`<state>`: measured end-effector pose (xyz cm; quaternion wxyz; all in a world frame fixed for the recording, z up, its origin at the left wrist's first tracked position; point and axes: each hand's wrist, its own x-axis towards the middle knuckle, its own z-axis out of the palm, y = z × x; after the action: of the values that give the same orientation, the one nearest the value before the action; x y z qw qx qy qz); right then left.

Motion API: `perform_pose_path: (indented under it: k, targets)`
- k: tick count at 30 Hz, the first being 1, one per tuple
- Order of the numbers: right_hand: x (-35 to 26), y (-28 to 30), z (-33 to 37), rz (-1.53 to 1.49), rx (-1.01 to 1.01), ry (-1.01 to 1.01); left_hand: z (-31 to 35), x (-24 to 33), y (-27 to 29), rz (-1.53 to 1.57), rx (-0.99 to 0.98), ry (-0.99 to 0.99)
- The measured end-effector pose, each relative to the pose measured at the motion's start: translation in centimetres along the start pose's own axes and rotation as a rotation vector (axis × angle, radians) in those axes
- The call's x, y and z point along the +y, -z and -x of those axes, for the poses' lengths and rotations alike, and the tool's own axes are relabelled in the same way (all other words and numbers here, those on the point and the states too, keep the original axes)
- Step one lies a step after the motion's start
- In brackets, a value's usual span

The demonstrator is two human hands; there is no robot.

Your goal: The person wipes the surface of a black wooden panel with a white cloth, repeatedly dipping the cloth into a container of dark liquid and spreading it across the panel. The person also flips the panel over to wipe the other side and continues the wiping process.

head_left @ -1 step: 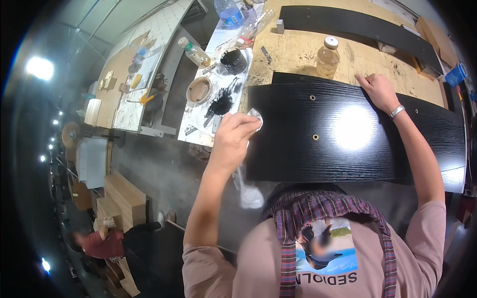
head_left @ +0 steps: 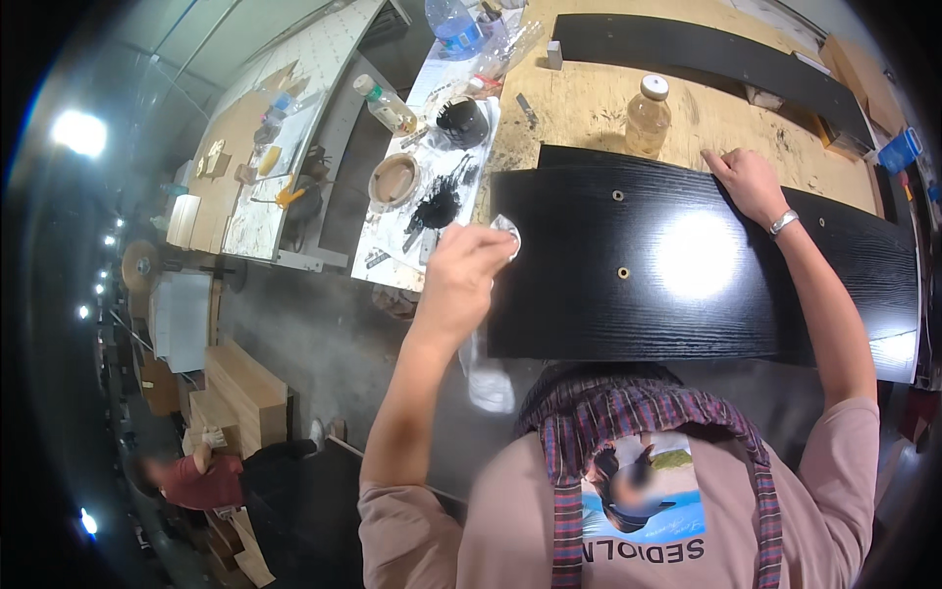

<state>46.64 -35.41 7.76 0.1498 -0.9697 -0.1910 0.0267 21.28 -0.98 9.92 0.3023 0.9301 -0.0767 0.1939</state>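
A glossy black wood-grain panel point(head_left: 559, 294) lies in front of me, with small brass-coloured round inserts in its face. A second black panel point(head_left: 863, 265) sits partly beneath it and extends to the right. At the left end of the front panel, my left hand point(head_left: 459, 280) is closed on a white cloth point(head_left: 506, 234), pinched between the fingers and against the panel's edge. A loose white end hangs below that hand. My right hand point(head_left: 754, 187) grips the panels' far edge, fingers curled; some fingertips are hidden.
On the paper-covered left side stand a black-stained cup point(head_left: 461, 123), a shallow bowl of brown paste point(head_left: 394, 181) and a green-capped bottle point(head_left: 386, 105). A white-capped jar point(head_left: 648, 116) stands just behind the panels. Farther back lies a long black board point(head_left: 687, 54). A person point(head_left: 201, 481) is at lower left.
The hanging white end of the cloth has swung slightly left. Both hands keep nearly the same place.
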Motion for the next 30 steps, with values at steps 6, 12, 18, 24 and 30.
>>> perform_pose_path:
  k: [6, 12, 18, 24, 30]
  targets:
    - [-0.3, 0.2, 0.1, -0.024, -0.04, -0.056, 4.6, 2.7, 2.3, -0.044, -0.094, 0.058]
    - [-0.1, 0.1, 0.1, 0.022, 0.027, -0.019, 2.9, 2.3, 1.8, -0.126, -0.048, 0.002]
    - [-0.5, 0.1, 0.0, -0.008, -0.026, -0.041, 4.1, 2.9, 1.4, -0.166, 0.014, 0.047]
    - [-0.1, -0.2, 0.2, 0.003, 0.021, -0.019, 5.2, 4.4, 1.9, -0.224, -0.038, 0.033]
    - [-0.5, -0.1, 0.2, 0.006, 0.019, -0.015, 2.6, 2.7, 0.2, -0.242, 0.055, 0.0]
